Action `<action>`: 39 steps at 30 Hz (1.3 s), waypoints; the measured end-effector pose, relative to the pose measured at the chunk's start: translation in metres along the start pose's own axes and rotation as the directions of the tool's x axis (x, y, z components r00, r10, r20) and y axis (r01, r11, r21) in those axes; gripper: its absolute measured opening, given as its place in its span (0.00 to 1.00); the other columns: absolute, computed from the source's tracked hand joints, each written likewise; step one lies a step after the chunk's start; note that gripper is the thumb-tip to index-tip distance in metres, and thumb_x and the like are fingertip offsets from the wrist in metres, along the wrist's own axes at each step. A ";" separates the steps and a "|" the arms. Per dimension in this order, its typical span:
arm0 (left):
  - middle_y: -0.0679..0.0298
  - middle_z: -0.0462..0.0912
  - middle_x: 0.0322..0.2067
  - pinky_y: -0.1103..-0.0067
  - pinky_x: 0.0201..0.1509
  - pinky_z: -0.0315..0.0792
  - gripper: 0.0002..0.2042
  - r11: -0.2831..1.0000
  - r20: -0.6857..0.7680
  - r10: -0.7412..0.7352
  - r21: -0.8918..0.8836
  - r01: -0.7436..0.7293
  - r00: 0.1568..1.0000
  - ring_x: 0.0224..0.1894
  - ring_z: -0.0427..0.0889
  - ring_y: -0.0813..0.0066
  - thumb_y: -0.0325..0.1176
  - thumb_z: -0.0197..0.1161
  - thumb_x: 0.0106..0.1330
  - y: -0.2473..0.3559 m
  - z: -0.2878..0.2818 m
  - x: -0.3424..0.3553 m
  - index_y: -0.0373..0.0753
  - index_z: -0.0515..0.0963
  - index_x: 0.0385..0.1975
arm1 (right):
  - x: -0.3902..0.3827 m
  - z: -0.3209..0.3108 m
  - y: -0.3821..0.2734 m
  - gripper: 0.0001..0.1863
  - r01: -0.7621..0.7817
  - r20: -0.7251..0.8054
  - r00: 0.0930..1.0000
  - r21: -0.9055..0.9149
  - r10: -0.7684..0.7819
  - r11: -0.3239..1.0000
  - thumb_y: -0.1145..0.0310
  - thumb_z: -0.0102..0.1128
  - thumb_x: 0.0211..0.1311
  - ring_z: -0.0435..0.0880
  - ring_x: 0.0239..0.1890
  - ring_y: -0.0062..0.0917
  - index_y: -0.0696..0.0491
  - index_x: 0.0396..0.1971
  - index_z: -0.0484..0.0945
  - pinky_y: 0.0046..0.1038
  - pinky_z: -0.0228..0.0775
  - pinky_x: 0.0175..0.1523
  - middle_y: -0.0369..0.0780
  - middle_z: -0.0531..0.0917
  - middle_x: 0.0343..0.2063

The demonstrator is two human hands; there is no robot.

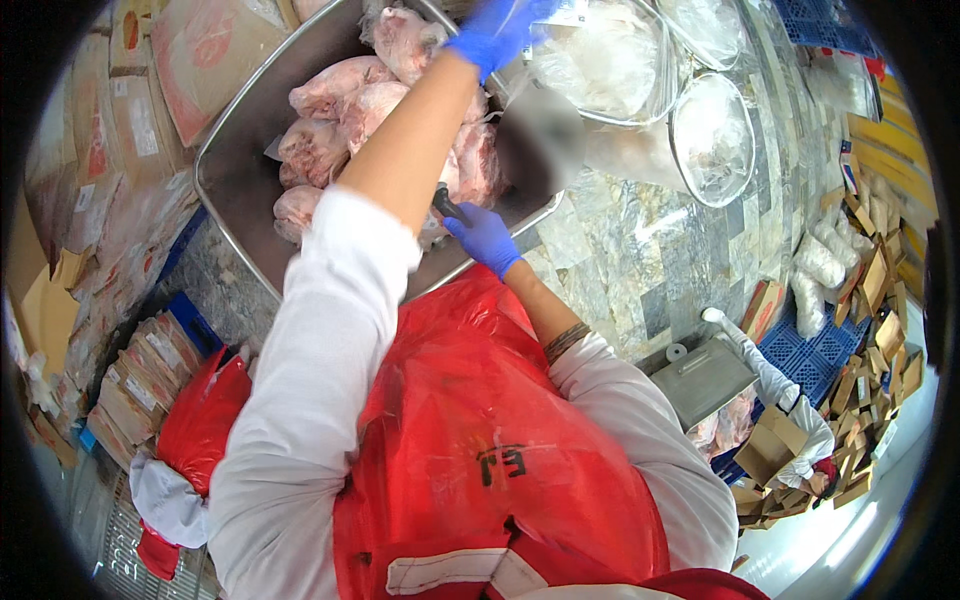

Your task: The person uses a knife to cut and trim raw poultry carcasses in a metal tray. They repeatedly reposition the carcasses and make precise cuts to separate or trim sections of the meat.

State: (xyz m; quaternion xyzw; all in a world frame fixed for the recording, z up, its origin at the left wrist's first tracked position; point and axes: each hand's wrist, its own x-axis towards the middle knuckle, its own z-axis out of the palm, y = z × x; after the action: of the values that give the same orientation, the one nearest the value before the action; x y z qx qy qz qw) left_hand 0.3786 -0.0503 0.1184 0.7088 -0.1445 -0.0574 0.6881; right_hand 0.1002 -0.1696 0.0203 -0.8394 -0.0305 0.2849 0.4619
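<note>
From the head view, I see the left hand (pixel 500 38), gloved and blurred, out past the heaped meat (pixel 325 88) in the metal bin (pixel 240 150); I can't tell whether it grips anything. The right hand (pixel 482 235) is closed around a black handle (pixel 447 204) at the bin's near side, its far end unclear. If that's a blade, a slip off slick meat could cut the bare left forearm (pixel 415 140) passing close by.
</note>
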 end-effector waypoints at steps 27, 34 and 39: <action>0.50 0.84 0.29 0.66 0.38 0.77 0.14 0.644 -0.660 -0.315 0.379 0.665 0.682 0.31 0.84 0.57 0.41 0.70 0.61 -0.131 -0.053 -0.337 0.34 0.82 0.29 | -0.018 -0.052 -0.046 0.12 -0.317 0.122 0.948 0.237 0.296 0.918 0.64 0.62 0.69 0.68 0.17 0.12 0.56 0.45 0.79 0.19 0.60 0.20 0.31 0.74 0.19; 0.60 0.84 0.26 0.78 0.30 0.75 0.08 0.722 -0.583 -0.600 -0.099 0.685 0.548 0.25 0.81 0.78 0.33 0.66 0.66 -0.139 -0.060 -0.382 0.33 0.82 0.32 | -0.034 -0.047 -0.052 0.17 -0.212 0.091 0.974 0.029 0.209 0.977 0.65 0.62 0.67 0.74 0.21 0.16 0.59 0.50 0.78 0.24 0.69 0.27 0.36 0.79 0.22; 0.60 0.83 0.31 0.75 0.38 0.76 0.17 0.783 -0.673 -0.426 0.059 0.619 0.604 0.33 0.82 0.72 0.44 0.71 0.62 -0.122 -0.053 -0.366 0.35 0.81 0.38 | -0.040 -0.047 -0.054 0.18 -0.199 0.061 0.978 -0.011 0.200 0.980 0.64 0.64 0.66 0.78 0.25 0.20 0.60 0.50 0.79 0.27 0.72 0.33 0.41 0.83 0.26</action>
State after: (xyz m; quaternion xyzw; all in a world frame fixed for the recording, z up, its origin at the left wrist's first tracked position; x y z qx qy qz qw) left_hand 0.0599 0.1055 -0.0430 0.7879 0.3024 0.0023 0.5365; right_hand 0.1026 -0.1866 0.1006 -0.8299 0.0388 0.3556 0.4280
